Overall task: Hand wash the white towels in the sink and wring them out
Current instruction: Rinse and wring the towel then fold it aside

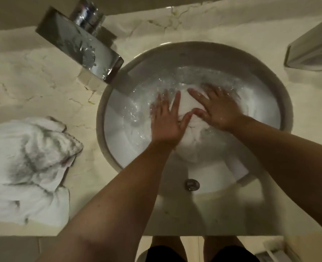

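Both hands are flat on a white towel (186, 108) bunched in the water of the round sink (281, 103): the left hand (166, 120) lies with fingers straight and spread over the towel's left side, the right hand (216, 108) likewise open across its right side, thumbs nearly meeting in the middle. Neither hand has hold of anything — they press the cloth down rather than grip it. The towel sits mostly under the surface, with a fold trailing toward the near wall of the basin, close to the overflow hole (192, 184). A second heap of white towels (28, 167) waits on the marble counter (43, 82) to the left, well apart from the sink, and the chrome faucet (81, 44) reaches over the basin's far-left rim. This looks like the soaking and pressing stage, with wringing not yet begun. The main risk, as I judge it, is splash and overflow: the water looks fairly high and already ruffled around the fingers, so a hard downward push could send it over the rim onto the counter and toward the dry heap. Pressing with flat palms also gives little control — the slick bundle could slide sideways, leaving part of it unwashed
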Available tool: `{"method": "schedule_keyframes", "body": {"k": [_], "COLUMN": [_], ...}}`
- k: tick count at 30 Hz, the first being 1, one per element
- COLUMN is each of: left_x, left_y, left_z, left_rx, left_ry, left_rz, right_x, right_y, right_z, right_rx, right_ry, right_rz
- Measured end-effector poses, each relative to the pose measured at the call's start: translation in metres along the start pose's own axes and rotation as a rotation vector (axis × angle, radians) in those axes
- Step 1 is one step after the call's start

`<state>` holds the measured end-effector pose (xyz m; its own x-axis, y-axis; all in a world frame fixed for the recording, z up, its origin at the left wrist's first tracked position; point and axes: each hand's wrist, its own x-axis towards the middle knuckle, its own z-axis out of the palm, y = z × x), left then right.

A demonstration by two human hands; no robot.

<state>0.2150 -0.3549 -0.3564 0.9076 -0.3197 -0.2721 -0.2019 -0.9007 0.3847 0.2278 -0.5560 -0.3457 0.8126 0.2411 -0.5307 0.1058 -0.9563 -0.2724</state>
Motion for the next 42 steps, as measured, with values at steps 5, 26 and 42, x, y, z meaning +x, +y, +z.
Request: {"method": "schedule_keyframes", "body": {"k": [5,26,42], "left_x": [0.019,0.076,0.007], "left_y": [-0.008,0.002,-0.029], "left_z": [0.016,-0.012,-0.004], "left_rx": [0.066,0.044,-0.023], "left_ry": [0.16,0.081,0.201], "left_rz": [-0.004,-0.245,0.16], "right_x": [0.018,0.043,0.008], "right_y": [-0.012,-0.02,-0.049], "right_z": [0.004,-0.022,0.025], "right_rx": [-0.03,0.327,0.05], "right_ry": [0.2,0.125,0.428], "right_rz": [0.036,0.066,0.097]}}
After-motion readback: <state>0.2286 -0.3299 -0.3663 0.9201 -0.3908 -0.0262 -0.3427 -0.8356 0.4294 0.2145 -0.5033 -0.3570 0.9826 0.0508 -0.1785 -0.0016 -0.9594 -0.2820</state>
